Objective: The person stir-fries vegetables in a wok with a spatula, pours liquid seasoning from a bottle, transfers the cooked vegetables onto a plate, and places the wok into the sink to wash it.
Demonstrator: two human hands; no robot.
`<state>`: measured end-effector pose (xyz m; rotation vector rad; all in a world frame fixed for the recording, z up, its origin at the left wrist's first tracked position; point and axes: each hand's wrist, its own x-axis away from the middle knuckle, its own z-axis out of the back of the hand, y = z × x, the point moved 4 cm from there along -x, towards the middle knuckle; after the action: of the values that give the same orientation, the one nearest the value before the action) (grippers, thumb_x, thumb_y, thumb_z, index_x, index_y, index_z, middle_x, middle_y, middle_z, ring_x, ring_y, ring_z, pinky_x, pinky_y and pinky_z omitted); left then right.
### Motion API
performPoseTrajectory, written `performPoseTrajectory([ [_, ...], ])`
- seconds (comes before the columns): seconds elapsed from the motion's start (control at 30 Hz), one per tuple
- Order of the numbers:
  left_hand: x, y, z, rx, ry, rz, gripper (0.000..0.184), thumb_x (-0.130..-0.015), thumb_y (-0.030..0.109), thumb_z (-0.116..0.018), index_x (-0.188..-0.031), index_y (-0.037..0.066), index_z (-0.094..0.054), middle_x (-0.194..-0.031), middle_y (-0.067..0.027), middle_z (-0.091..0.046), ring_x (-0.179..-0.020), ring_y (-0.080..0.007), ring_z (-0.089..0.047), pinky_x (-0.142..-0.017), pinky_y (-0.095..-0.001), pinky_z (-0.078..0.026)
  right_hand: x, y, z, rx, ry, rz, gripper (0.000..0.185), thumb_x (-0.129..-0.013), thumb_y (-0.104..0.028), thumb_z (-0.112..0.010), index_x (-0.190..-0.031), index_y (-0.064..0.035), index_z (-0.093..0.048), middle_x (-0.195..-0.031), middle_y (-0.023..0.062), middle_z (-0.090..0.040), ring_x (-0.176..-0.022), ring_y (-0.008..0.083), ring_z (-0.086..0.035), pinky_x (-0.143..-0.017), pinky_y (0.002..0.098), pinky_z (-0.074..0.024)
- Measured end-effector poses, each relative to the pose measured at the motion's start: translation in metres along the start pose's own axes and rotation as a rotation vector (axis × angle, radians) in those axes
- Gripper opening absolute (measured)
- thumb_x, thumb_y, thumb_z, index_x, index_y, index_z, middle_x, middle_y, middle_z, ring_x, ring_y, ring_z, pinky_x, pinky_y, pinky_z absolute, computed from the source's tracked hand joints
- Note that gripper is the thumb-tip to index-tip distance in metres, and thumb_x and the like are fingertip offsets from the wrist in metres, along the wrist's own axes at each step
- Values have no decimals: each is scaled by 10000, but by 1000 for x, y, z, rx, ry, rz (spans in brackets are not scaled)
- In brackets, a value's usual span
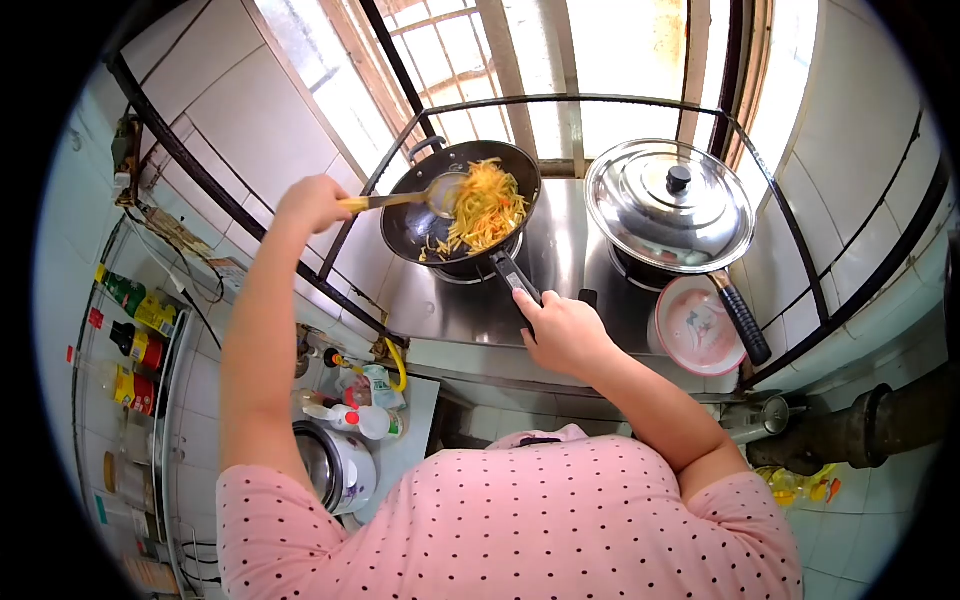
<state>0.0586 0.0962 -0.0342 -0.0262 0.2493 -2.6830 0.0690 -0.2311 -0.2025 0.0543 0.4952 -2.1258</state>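
Note:
In the head view, my left hand [312, 206] is closed around the yellow handle of a spatula [400, 199]. The spatula's rounded head touches a heap of shredded yellow and orange vegetables [487, 212] inside a dark wok [405, 225]. Some loose shreds lie lower on the wok's inner wall. My right hand [562, 332] grips the black wok handle [513, 275], steadying it from the front. The wok sits on the left burner of a steel stove [560, 235].
On the right burner stands a lidded pan [640, 215], its black handle [742, 325] reaching over a pink-rimmed bowl [690, 330]. A black rail [600, 98] surrounds the stove. Bottles [140, 300] line a left rack; a rice cooker [345, 465] sits at lower left.

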Motion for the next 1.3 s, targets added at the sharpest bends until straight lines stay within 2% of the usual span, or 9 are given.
performPoseTrajectory([
  [0.17, -26, 6, 19, -325, -13, 206, 204, -756, 196, -678, -804, 1, -708, -731, -156, -672, -630, -259, -656, -633, -362, -517, 1, -2, -1, -22, 50, 23, 471, -808, -149, -531, -1269, -52, -530, -816, 157, -574, -713, 305, -618, -628, 410, -501],
  [0.27, -41, 33, 7, -163, -12, 147, 230, -758, 190, -670, -731, -38, -680, -754, -189, -672, -703, -281, -673, -642, -372, -522, 1, -1, 4, 7, 61, 15, 466, -806, -124, -527, -1267, -56, -536, -825, 162, -567, -729, 305, -615, -640, 403, -499],
  [0.33, -46, 48, -10, -193, 97, 4, 212, -747, 207, -677, -733, -4, -689, -781, -181, -678, -757, -295, -671, -673, -388, -527, 2, 0, 10, 18, 63, 4, 465, -802, -111, -529, -1265, -59, -541, -841, 166, -565, -748, 305, -613, -652, 397, -498],
  [0.37, -46, 52, -16, -141, 75, -10, 207, -752, 85, -593, -930, 58, -694, -929, -155, -683, -856, -305, -665, -739, -389, -537, 3, 1, 11, 17, 72, 1, 464, -803, -110, -531, -1265, -61, -541, -849, 167, -564, -754, 306, -612, -657, 396, -497],
  [0.5, 5, 66, -20, -55, 131, -211, 319, -795, 115, -598, -1098, 187, -667, -921, -85, -671, -872, -286, -636, -748, -398, -508, 8, 4, 13, 3, 92, -11, 458, -813, -115, -536, -1268, -68, -541, -869, 165, -562, -768, 309, -607, -672, 396, -495],
  [0.7, 89, 20, 13, -72, 401, -512, 369, -788, -9, -526, -1053, 187, -692, -911, -44, -649, -855, -255, -607, -731, -357, -496, 8, 0, 18, -12, 44, -64, 435, -834, -208, -580, -1254, -100, -548, -890, 159, -572, -810, 313, -619, -716, 398, -507],
  [0.93, 130, 7, 58, -259, 261, -325, 235, -794, 88, -582, -978, 168, -705, -870, -70, -649, -796, -281, -618, -690, -389, -499, 6, 1, 15, 4, 24, -46, 452, -833, -230, -591, -1264, -109, -529, -898, 165, -574, -812, 319, -622, -717, 404, -508],
  [1.07, 80, 36, 11, -272, 218, -133, 172, -805, 130, -582, -914, 117, -714, -827, -116, -664, -793, -300, -660, -667, -418, -526, 6, -3, 16, 3, -3, -51, 453, -832, -241, -596, -1263, -117, -531, -897, 161, -579, -803, 321, -623, -715, 412, -508],
  [1.3, 22, 55, 72, -403, -31, 109, 169, -766, 169, -642, -815, 11, -677, -831, -157, -681, -716, -254, -672, -633, -379, -528, 6, 0, 15, 0, 44, -17, 462, -823, -236, -610, -1258, -98, -534, -880, 154, -577, -784, 305, -622, -686, 397, -507],
])
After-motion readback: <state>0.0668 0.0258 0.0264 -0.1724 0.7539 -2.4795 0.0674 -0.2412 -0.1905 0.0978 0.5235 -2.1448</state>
